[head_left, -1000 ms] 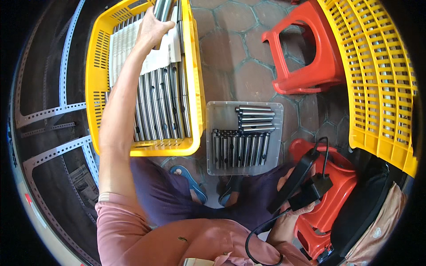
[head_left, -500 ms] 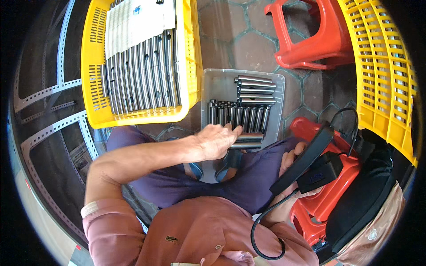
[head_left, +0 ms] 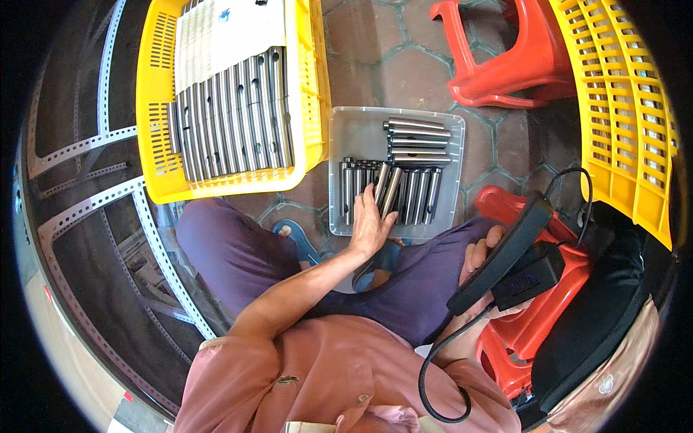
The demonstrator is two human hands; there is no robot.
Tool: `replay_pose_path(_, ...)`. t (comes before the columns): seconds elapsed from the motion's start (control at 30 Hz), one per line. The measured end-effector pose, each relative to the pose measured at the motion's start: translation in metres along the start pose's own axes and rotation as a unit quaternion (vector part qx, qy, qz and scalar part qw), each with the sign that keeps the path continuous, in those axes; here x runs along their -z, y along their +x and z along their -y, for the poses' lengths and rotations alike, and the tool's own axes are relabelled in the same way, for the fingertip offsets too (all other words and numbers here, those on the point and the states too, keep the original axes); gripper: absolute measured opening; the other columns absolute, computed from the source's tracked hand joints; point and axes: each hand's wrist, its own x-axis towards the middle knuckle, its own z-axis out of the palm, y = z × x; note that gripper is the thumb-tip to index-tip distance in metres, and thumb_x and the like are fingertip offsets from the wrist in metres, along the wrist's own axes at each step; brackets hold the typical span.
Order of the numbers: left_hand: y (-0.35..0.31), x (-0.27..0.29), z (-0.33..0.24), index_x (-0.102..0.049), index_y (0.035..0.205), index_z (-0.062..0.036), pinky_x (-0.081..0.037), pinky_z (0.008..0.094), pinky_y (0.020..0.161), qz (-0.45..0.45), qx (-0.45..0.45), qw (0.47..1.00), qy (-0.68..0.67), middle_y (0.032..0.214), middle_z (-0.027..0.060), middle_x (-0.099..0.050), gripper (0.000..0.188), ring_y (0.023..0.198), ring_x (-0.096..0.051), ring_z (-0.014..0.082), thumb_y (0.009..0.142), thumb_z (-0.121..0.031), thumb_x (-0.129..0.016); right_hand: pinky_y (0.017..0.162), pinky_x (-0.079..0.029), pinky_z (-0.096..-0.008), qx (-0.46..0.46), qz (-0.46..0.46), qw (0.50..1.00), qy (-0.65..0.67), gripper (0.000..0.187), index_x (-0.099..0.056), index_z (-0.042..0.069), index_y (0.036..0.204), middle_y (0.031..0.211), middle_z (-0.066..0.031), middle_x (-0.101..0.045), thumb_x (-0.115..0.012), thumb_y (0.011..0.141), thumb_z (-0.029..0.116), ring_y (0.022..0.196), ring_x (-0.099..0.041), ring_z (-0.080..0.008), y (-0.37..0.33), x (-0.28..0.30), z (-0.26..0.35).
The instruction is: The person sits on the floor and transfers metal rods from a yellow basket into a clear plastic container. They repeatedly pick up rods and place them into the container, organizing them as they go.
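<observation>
Pair of steel rods [head_left: 390, 189] has swung from crosswise to lengthwise, left hand [head_left: 373, 225] along with it.
Near ends partly hidden, grasped between left thumb and fingers; shiny, grey, cylindrical shafts slant away from the fingertips, over darker rods in the clear tub [head_left: 359, 130], masking some. Right hand [head_left: 478, 256], right of those fingers, mostly behind a black bar [head_left: 502, 252]; its grip I cannot tell.

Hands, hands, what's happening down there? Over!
Left hand holding two slanted metal rods at clear bin. Right hand partly hidden by black gadget. Other rods lie beneath.
</observation>
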Motion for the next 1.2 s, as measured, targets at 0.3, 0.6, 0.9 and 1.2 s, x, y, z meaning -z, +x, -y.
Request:
replay_pose_path(0.3,0.032,-0.016,0.002,-0.031,0.145,0.0029,-0.040,0.0508,0.098,-0.099,-0.045,0.994,0.019,0.118,0.0268,-0.049,0.063,0.112,-0.048,0.0443,0.094,-0.017,-0.062,0.066,-0.040,-0.0304,0.021,-0.056,0.998,-0.001,0.075,-0.052,-0.002,0.131,0.110,-0.0181,-0.053,-0.080,0.079,0.043,0.076,-0.054,-0.0228,-0.004,-0.006,-0.011)
replay_pose_path(0.6,0.022,-0.018,0.018,-0.033,0.140,0.0083,-0.045,0.0504,0.081,-0.035,-0.092,0.992,0.080,0.104,0.0249,-0.049,0.056,0.094,-0.051,0.0423,0.092,-0.007,-0.057,0.076,-0.043,-0.0319,0.007,-0.095,0.995,-0.027,0.085,-0.048,0.009,0.143,0.123,-0.0141,-0.052,-0.081,0.074,0.047,0.095,-0.055,-0.0232,-0.007,-0.016,-0.014)
replay_pose_path(0.9,0.029,0.007,0.001,-0.043,0.138,0.0017,-0.047,0.0494,0.095,0.027,0.064,0.993,-0.091,0.117,0.0264,-0.056,0.054,0.107,-0.058,0.0449,0.093,-0.023,-0.061,0.073,-0.037,-0.0304,0.015,-0.115,0.993,-0.031,0.074,-0.053,0.009,0.135,0.116,-0.0160,-0.050,-0.082,0.077,0.044,0.088,-0.051,-0.0224,-0.005,-0.013,-0.015)
replay_pose_path(1.2,0.041,-0.010,-0.026,-0.052,0.131,0.0053,-0.053,0.0446,0.084,0.096,-0.052,0.993,-0.055,0.105,0.0254,-0.064,0.055,0.089,-0.065,0.0398,0.089,-0.024,-0.071,0.074,-0.036,-0.0308,-0.010,-0.081,0.996,-0.026,0.075,-0.053,0.010,0.136,0.116,-0.0138,-0.048,-0.081,0.077,0.046,0.088,-0.047,-0.0214,0.007,-0.020,-0.020)
